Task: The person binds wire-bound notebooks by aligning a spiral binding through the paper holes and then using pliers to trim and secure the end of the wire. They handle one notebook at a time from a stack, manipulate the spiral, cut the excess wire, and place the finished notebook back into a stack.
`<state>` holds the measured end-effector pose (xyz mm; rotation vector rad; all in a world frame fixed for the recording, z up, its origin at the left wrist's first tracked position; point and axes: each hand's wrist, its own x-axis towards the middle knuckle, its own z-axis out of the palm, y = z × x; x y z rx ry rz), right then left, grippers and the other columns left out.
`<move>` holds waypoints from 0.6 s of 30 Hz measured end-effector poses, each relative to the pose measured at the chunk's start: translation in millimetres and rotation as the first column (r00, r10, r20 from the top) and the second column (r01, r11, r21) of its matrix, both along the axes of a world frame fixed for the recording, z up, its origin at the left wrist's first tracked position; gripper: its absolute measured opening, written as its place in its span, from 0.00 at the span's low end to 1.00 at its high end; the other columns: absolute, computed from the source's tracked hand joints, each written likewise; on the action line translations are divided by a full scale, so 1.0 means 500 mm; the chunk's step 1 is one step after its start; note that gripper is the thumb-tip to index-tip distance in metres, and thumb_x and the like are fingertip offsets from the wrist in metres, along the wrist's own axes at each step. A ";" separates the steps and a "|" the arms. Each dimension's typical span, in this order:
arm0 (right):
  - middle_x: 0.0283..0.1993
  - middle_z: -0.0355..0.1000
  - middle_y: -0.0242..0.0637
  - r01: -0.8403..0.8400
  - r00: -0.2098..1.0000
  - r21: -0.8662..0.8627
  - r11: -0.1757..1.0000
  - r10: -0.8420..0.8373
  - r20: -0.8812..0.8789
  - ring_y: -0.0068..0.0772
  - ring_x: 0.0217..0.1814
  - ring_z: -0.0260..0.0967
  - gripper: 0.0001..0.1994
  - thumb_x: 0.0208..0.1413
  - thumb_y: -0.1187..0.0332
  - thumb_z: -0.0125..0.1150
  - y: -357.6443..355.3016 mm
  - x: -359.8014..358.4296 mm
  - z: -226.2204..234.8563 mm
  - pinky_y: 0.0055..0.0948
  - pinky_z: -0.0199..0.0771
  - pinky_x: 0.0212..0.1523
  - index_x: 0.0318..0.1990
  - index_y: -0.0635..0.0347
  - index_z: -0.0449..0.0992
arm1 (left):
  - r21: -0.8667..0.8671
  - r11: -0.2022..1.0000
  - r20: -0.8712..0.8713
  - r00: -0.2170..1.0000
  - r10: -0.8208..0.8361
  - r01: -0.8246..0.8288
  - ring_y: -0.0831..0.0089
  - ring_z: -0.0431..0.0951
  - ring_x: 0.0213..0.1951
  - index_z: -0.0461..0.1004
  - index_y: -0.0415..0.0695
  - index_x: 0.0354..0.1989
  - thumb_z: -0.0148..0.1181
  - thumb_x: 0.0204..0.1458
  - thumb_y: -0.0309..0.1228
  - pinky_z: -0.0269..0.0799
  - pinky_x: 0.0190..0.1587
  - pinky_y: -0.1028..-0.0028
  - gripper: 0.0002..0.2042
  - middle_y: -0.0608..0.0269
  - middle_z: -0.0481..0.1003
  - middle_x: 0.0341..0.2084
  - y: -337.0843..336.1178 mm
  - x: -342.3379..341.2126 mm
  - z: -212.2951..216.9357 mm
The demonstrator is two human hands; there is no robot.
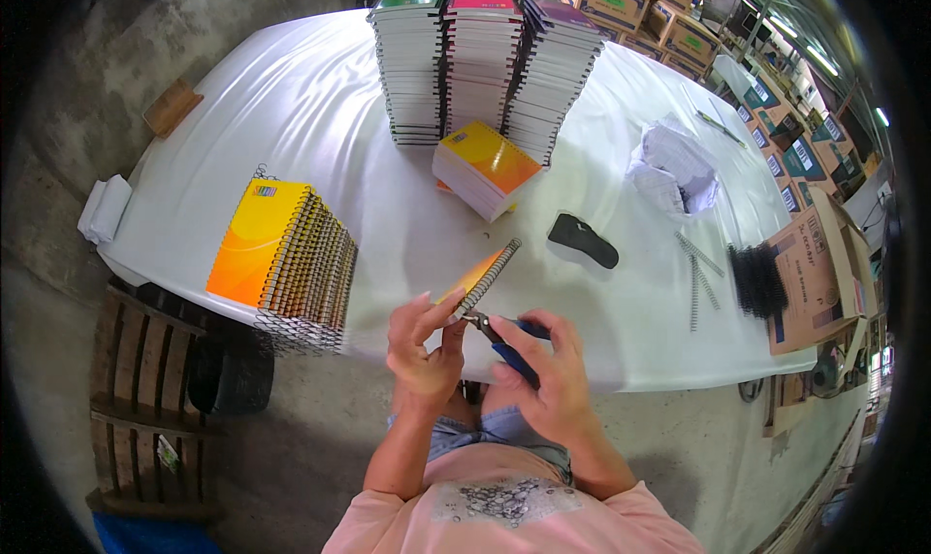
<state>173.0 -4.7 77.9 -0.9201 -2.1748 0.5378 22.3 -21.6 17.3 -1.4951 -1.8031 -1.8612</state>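
My left hand [422,350] is closed on a yellow-orange spiral notebook [490,277], held on edge above the near side of the table with its wire coil facing up and right. In my right hand [558,374] is a pair of pliers [516,360] with blue and black handles. The plier jaws sit at the near end of the coil, close to my left fingertips; whether they grip the wire is too small to tell. To the left stands a pile of coil-bound yellow-orange notebooks [262,239]. Farther ahead lies a small stack of yellow-orange books [490,171].
Tall notebook stacks [480,64] stand at the far side of the white-covered table [388,224]. A black object [582,241], loose wire coils [698,273], crumpled white wrapping [674,171] and a carton [815,273] with black coils lie to the right. A wooden pallet [145,399] is on the floor left.
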 end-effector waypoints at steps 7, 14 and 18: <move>0.41 0.67 0.45 -0.356 0.909 -0.489 0.796 0.173 -0.380 0.39 0.43 0.67 0.21 0.57 0.60 0.54 0.001 0.008 -0.020 0.37 0.67 0.41 0.57 0.54 0.66 | 0.121 0.992 -0.066 0.997 0.049 -0.041 0.77 0.70 0.33 0.80 0.49 0.38 0.67 0.37 0.17 0.73 0.32 0.79 0.17 0.67 0.65 0.39 0.009 0.008 0.007; 0.50 0.63 0.46 -0.103 0.993 -0.337 0.936 0.080 -0.083 0.44 0.53 0.61 0.21 0.54 0.60 0.54 0.029 0.015 -0.063 0.49 0.59 0.52 0.55 0.52 0.66 | 0.263 0.965 0.112 0.994 -0.023 -0.008 0.70 0.74 0.35 0.68 0.40 0.47 0.57 0.46 0.14 0.72 0.37 0.77 0.18 0.58 0.73 0.34 0.017 -0.015 0.027; 0.56 0.59 0.45 0.523 0.692 -0.102 0.846 -0.352 0.630 0.48 0.60 0.56 0.23 0.53 0.58 0.56 0.079 0.077 -0.108 0.50 0.52 0.58 0.58 0.45 0.65 | 0.408 0.913 0.490 0.836 -0.247 0.031 0.64 0.72 0.48 0.55 0.42 0.51 0.54 0.51 0.16 0.69 0.47 0.74 0.21 0.48 0.72 0.41 -0.013 -0.028 0.081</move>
